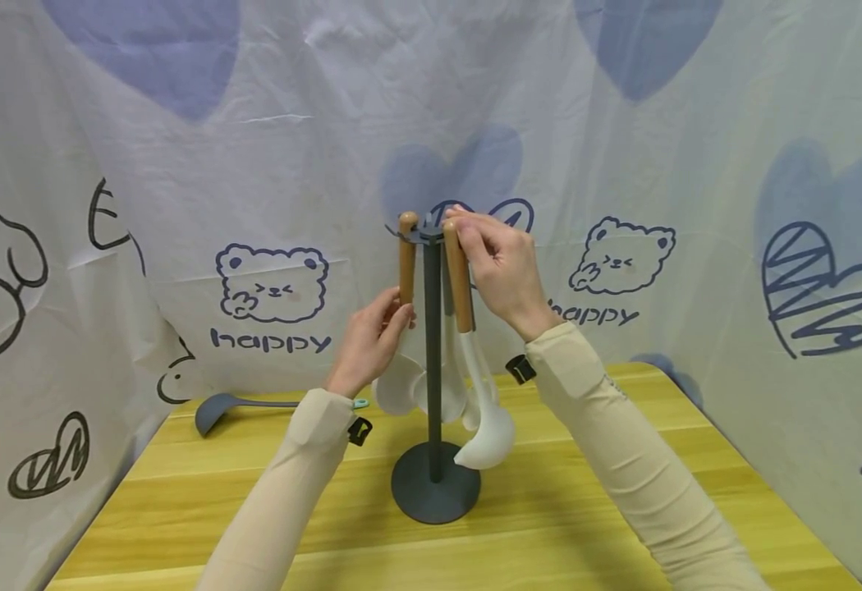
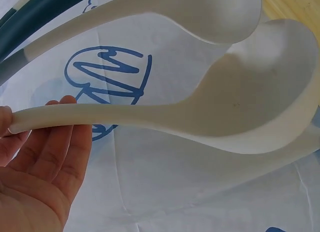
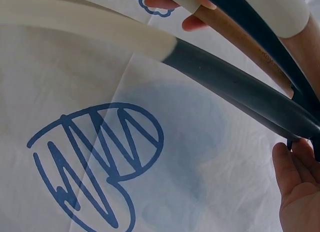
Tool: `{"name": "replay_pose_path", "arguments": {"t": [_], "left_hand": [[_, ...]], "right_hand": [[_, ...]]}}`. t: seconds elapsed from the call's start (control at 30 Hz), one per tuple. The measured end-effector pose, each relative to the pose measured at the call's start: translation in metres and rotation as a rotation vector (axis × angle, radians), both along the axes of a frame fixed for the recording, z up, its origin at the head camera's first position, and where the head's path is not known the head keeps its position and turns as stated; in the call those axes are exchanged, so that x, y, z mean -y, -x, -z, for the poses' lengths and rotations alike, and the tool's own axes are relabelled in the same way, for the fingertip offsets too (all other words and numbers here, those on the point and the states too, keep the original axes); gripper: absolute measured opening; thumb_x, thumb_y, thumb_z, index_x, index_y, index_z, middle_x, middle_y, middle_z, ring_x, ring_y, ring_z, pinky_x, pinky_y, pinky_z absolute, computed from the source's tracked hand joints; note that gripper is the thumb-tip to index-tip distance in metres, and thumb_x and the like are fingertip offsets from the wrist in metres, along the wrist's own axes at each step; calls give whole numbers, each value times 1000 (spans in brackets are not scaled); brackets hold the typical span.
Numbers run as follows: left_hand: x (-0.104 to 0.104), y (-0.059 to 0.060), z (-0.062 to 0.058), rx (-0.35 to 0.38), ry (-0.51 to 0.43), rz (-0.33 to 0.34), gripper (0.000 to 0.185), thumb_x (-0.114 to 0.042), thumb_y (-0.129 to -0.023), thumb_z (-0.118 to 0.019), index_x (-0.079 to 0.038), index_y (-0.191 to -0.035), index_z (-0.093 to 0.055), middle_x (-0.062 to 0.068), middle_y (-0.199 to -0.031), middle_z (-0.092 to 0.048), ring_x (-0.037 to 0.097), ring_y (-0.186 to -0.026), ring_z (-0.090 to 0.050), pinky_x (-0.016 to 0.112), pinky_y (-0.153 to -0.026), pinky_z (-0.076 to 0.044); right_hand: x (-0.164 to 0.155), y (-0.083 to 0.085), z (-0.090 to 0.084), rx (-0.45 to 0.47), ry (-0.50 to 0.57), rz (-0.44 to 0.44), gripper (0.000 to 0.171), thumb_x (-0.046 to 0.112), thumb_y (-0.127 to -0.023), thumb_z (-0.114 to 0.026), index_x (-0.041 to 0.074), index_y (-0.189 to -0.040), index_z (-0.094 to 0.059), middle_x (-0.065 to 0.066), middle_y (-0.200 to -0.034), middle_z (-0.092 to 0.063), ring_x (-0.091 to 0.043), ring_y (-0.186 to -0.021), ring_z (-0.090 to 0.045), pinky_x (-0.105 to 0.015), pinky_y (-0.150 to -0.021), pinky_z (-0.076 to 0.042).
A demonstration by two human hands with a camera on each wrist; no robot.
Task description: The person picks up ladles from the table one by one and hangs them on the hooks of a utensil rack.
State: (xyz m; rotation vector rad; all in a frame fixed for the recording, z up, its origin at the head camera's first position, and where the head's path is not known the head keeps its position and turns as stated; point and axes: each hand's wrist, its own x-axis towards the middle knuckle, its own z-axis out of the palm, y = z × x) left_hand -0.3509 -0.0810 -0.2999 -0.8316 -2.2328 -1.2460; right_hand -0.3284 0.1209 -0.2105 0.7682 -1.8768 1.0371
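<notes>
A dark grey utensil stand (image 1: 433,386) stands on the wooden table (image 1: 608,533), with several white utensils with wooden handles hanging from its top. My left hand (image 1: 394,316) pinches the neck of a white spoon (image 1: 399,386) just under its wooden handle (image 1: 406,263). In the left wrist view the spoon (image 2: 240,107) lies across the fingers of my left hand (image 2: 45,157). My right hand (image 1: 468,230) pinches the top of a white ladle's wooden handle (image 1: 459,279) at the stand's hooks. The ladle's bowl (image 1: 486,439) hangs above the base. The right wrist view shows the stand's pole (image 3: 235,87) and my right hand (image 3: 300,192).
A grey ladle (image 1: 213,410) with a teal handle tip lies at the table's far left. A white cloth printed with bears and hearts (image 1: 272,287) hangs round the back and both sides. The stand's round base (image 1: 434,497) sits mid-table.
</notes>
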Motion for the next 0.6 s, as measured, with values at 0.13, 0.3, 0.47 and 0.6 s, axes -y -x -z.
{"name": "replay_pose_path", "arguments": {"t": [0.13,0.3,0.47,0.6], "left_hand": [[1,-1,1,10,-8,-3,19,-21,-104,-48,-6,-109,-60,11,-94,-71,26,-89,-69,42,-89,-58],[3,-2,2,30,-12,-2,23,-24,-104,-48,-7,-109,-62,11,-96,-72,24,-91,-70,43,-89,-58],[4,-3,4,59,-11,-16,30,-27,-104,-49,-5,-120,-62,14,-106,-73,27,-98,-71,45,-90,-57],[5,-3,5,77,0,-31,37,-29,-104,-49,-5,-130,-59,16,-115,-71,30,-104,-69,46,-92,-56]], "right_hand": [[1,-1,-1,3,-1,4,33,23,-103,-47,6,-108,-75,-8,-126,-68,-17,-120,-63,-33,-89,-57],[1,-2,-1,3,6,0,33,23,-103,-48,5,-107,-75,-8,-125,-68,-18,-119,-63,-35,-85,-58],[1,-2,0,6,5,-6,33,22,-103,-48,4,-108,-75,-8,-126,-68,-18,-121,-62,-35,-87,-58],[1,-2,0,6,10,-12,33,21,-103,-48,4,-108,-75,-9,-126,-68,-19,-121,-62,-36,-87,-58]]}}
